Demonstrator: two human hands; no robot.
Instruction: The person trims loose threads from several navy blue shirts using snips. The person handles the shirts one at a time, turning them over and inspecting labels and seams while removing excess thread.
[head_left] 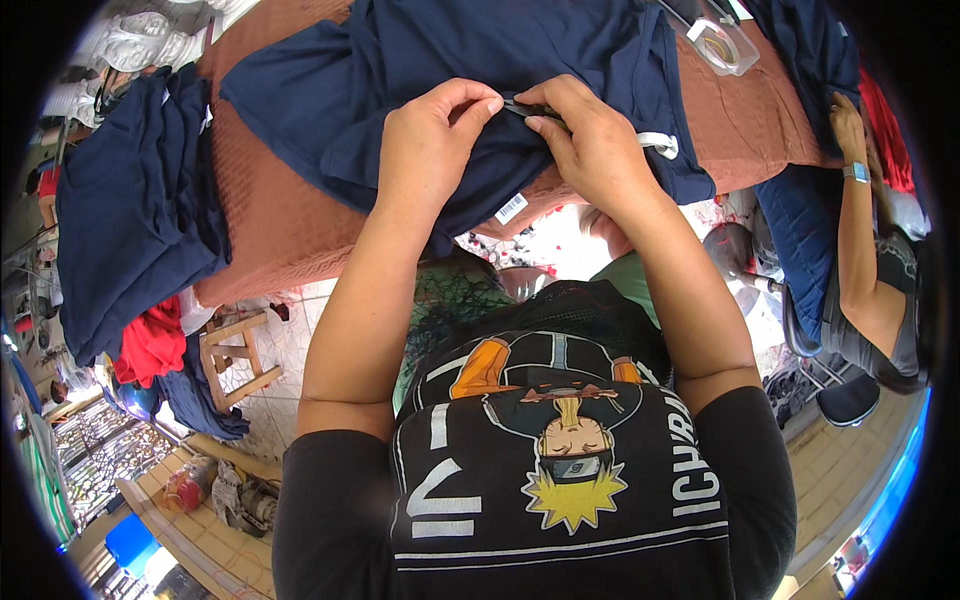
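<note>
Here, bare brown cloth point(265, 195) borders the navy garment point(460, 55).

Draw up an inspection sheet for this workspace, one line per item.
Surface: brown textured cloth, with fabric spread over much of it.
Job's things: navy garment with a white tag; small dark tool, exact type unclear.
Clutter: pile of navy fabric at left; clear plastic container at upper right.
Hands: left hand pinched over the garment, anything between the fingertips too small to tell; right hand holding the tool.
Cables: nothing clearly seen.
Surroundings: wooden stool at left; another person's hand on dark fabric at right.
</note>
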